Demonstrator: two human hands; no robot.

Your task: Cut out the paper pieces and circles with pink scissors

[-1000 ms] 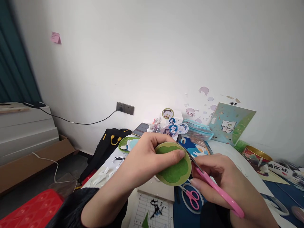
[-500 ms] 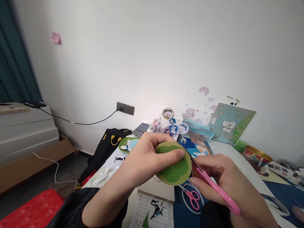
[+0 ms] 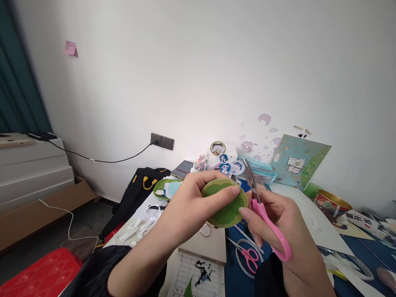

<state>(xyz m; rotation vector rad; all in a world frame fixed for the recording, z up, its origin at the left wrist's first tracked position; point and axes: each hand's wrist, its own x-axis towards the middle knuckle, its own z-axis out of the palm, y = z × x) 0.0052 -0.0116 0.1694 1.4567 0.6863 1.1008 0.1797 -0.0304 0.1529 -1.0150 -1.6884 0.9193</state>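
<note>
My left hand (image 3: 198,200) pinches a round green paper cutout (image 3: 225,213), its thumb lying flat across the face. The cutout has a pale olive rim around a darker green scalloped patch. In my right hand (image 3: 278,210) are pink-handled scissors (image 3: 268,225), their blades pointing up and clear of the paper. My right thumb tip is at the cutout's right edge. Below the hands lies a second, smaller pair of pink scissors (image 3: 250,258) on the blue mat (image 3: 233,280).
Black scraps (image 3: 202,272) lie on a gridded sheet (image 3: 182,268) beside a beige block (image 3: 204,247). White paper strips (image 3: 136,231) are at left. Behind stand sticker cutouts (image 3: 225,168), a blue pouch (image 3: 258,167), a propped card (image 3: 301,161) and a gold-rimmed tin (image 3: 334,200).
The scissors have swung upright, their blades leaving the cutout's edge. My right thumb has come to that edge, and the cutout has tilted a little.
</note>
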